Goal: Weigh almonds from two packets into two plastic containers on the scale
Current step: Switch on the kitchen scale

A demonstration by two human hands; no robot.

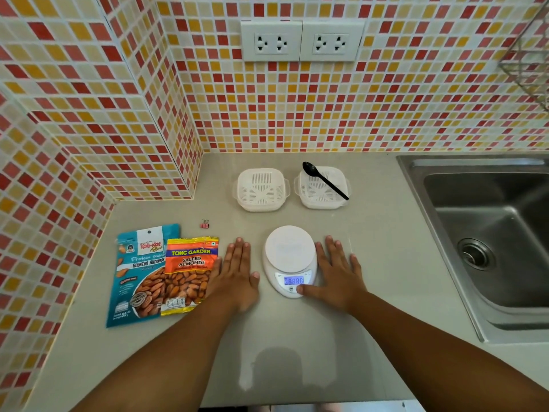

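A white kitchen scale (289, 254) stands mid-counter with a bare round platform and a lit blue display. My right hand (337, 273) lies flat beside it, thumb tip pressing the scale's front panel below the display. My left hand (236, 275) rests flat on the counter left of the scale, its edge touching the orange salted almonds packet (188, 275). A blue roasted almonds packet (139, 275) lies partly under the orange one. Two white plastic containers stand behind the scale, one on the left (260, 189) and one on the right (322, 187). A black spoon (325, 180) lies across the right one.
A steel sink (487, 233) fills the right side of the counter. A small pink binder clip (204, 223) lies behind the packets. Tiled walls close the back and left, with two sockets (301, 40) above and a wire rack (527, 52) at the upper right.
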